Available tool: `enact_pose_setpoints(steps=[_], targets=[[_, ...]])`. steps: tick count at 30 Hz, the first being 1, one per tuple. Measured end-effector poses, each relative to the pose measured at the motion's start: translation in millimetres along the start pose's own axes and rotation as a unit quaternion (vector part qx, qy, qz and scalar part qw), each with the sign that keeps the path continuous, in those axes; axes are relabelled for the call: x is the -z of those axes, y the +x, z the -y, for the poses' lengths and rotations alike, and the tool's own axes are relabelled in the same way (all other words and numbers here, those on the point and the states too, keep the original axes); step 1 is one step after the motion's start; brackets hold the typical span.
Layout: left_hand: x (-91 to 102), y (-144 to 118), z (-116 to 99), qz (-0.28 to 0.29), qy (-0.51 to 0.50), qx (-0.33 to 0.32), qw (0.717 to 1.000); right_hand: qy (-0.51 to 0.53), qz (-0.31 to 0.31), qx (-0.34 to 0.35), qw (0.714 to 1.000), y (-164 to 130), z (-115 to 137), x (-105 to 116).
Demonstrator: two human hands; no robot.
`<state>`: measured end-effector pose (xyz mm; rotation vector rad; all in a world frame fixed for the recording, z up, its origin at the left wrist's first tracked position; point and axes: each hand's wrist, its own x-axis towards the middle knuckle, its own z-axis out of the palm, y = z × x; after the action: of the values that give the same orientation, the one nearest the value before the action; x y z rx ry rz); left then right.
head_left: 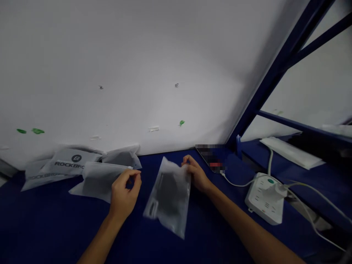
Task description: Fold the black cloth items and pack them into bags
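The right hand (196, 174) pinches the far right corner of a frosted plastic pouch (169, 198) at centre, over the blue tabletop (60, 227). Left hand (125, 194): curled, fingertips close; grip cannot be told. Pouch likely light, limp, slippery; hold by its flat edge.

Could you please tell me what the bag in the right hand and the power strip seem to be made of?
The bag in the right hand looks like thin frosted plastic: a dark shape shows hazily through it. The power strip looks like rigid white plastic, probably smooth and moulded, judging by its even, boxy form.
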<state>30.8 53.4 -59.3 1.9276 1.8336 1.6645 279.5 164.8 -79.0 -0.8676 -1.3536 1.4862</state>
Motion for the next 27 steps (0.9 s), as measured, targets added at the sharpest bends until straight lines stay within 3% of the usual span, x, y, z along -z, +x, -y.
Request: enact_pose_setpoints(steps=[2,4,6,9,12,18,27], targets=[[1.4,1,-5,0.029,-0.017,0.018,0.999,0.026,0.101,-0.024,0.994,-15,-2,-17],[0.7,1,-10,0.093,-0.036,0.040,0.994,0.028,0.189,-0.026,0.981,-32,-3,-35],[-0.5,-1,-13,0.173,-0.041,0.042,0.983,0.010,0.240,-0.011,0.971,-47,-2,-51],[-0.2,-2,-17,0.273,0.023,0.002,0.962,-0.011,0.233,0.010,0.972,-60,-1,-65],[3.5,-2,-22,0.346,0.052,-0.008,0.937,-0.007,0.197,0.020,0.980,-58,-4,-65],[6.1,-5,-28,0.351,0.031,0.006,0.936,-0.022,0.155,-0.004,0.988,-48,-10,-62],[15.9,1,-31,0.376,0.022,0.012,0.926,-0.070,0.188,-0.010,0.980,-56,-9,-75]])
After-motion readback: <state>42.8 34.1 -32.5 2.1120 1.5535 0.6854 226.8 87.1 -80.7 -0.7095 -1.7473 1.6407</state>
